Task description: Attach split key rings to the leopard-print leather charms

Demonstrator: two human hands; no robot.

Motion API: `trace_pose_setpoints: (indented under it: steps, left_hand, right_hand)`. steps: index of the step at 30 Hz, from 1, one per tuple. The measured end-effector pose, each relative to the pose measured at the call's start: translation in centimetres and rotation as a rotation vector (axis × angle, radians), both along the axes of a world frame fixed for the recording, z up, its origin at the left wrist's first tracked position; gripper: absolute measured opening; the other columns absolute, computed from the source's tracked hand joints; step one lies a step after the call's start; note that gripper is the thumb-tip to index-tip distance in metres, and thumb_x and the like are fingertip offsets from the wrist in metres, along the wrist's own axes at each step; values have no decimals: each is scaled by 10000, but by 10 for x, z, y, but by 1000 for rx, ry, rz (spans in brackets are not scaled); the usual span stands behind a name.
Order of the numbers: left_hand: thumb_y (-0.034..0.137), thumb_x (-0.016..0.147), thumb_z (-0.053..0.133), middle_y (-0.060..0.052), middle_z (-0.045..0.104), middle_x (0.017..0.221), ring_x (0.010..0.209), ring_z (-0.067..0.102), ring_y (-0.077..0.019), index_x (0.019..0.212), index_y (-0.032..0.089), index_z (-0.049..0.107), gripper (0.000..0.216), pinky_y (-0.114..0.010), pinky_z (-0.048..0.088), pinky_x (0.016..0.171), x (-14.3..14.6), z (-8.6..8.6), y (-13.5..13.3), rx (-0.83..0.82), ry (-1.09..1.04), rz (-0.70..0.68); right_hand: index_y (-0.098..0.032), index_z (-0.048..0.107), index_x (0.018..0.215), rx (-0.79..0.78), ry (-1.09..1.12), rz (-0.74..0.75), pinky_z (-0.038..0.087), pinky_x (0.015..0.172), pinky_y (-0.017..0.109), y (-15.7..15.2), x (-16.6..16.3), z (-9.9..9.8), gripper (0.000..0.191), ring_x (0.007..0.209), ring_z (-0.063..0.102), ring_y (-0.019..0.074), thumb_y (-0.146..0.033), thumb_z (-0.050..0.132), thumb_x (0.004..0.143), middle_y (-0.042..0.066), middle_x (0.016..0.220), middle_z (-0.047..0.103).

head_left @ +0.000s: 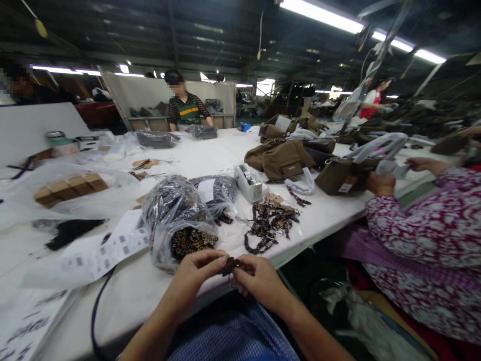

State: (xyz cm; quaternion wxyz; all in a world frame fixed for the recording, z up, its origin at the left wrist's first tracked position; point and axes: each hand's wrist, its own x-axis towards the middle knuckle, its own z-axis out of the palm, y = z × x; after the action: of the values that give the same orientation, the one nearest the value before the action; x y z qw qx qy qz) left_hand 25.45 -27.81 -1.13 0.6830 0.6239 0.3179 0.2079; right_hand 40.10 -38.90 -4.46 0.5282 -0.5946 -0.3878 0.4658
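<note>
Both my hands meet above the table's front edge, pinching one small dark brown piece (230, 265) between them; it looks patterned, and its exact kind is too small to make out. My left hand (205, 265) grips its left side with thumb and fingers. On the other side, my right hand (255, 276) has its fingers closed on the same piece. Just beyond lies a pile of dark brown and leopard-print strap-like pieces (272, 220). To the left of it, a clear plastic bag (176, 215) full of leopard-print pieces lies with its mouth towards me.
A white tape dispenser (248, 184) stands behind the pile. Sheets of barcode labels (108, 250) and a bag of cardboard pieces (71, 189) lie left. Brown handbags (285, 158) are heaped right, where a co-worker's hands (381, 183) hold one. Another person (188, 108) sits opposite.
</note>
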Motion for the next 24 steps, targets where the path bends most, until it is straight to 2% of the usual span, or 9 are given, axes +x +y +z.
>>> trace_pose_setpoints:
  steps: [2, 4, 6, 8, 10, 12, 16, 24]
  left_hand:
    - [379, 757, 737, -105, 760, 957, 911, 688, -232, 933, 146, 769, 294, -318, 527, 851, -3, -1, 4, -123, -19, 7]
    - [400, 767, 721, -126, 747, 1056, 987, 681, -257, 1001, 153, 760, 342, -355, 526, 891, -8, -3, 8, -155, -24, 61]
    - [404, 777, 710, -114, 729, 1130, 1096, 643, -270, 1003, 179, 765, 324, -387, 487, 983, -12, -5, 10, -1, 0, 128]
    - [398, 774, 713, -86, 731, 1129, 1163, 605, -270, 939, 209, 781, 260, -408, 425, 1065, -16, -7, 9, 269, 39, 157]
    - [396, 787, 700, -72, 743, 1084, 1151, 610, -267, 891, 226, 784, 217, -422, 416, 1080, -18, -10, 7, 487, 64, 123]
    - [395, 821, 663, -70, 748, 1059, 1099, 640, -260, 897, 233, 779, 214, -422, 457, 1041, -18, -12, 2, 582, 71, 75]
    - [382, 853, 625, -60, 752, 1064, 1054, 670, -245, 928, 244, 772, 216, -400, 506, 987, -13, -13, -8, 578, 103, 25]
    - [352, 822, 650, -54, 772, 998, 1037, 679, -244, 868, 239, 786, 182, -373, 511, 969, -1, -10, -22, 556, 56, 3]
  right_hand:
    - [-137, 676, 943, 40, 90, -10, 464, 501, 201, 0, 2, 0, 284, 523, 562, 92, -395, 646, 829, -2, 688, 655]
    - [-148, 655, 1079, 79, 191, -69, 483, 534, 205, -1, 4, -1, 389, 545, 570, 88, -424, 688, 807, -1, 726, 672]
    - [-143, 656, 1075, 99, 247, -150, 493, 545, 208, -2, 7, -1, 435, 558, 582, 89, -446, 730, 772, 13, 752, 687]
    - [-128, 674, 959, 110, 254, -203, 501, 539, 209, -3, 9, 1, 409, 561, 595, 95, -467, 755, 745, 31, 757, 695]
    - [-126, 667, 895, 126, 241, -230, 508, 529, 211, -4, 10, 2, 396, 554, 602, 99, -477, 761, 738, 41, 757, 702]
    - [-129, 657, 877, 144, 210, -242, 515, 522, 213, -4, 10, 3, 387, 543, 607, 102, -482, 751, 750, 46, 756, 705]
    - [-135, 633, 852, 170, 135, -253, 518, 506, 208, -5, 8, 3, 363, 527, 614, 104, -487, 705, 800, 51, 748, 709]
    - [-148, 613, 906, 183, 78, -260, 561, 557, 241, -7, 2, 6, 310, 573, 665, 138, -448, 665, 850, 50, 766, 722]
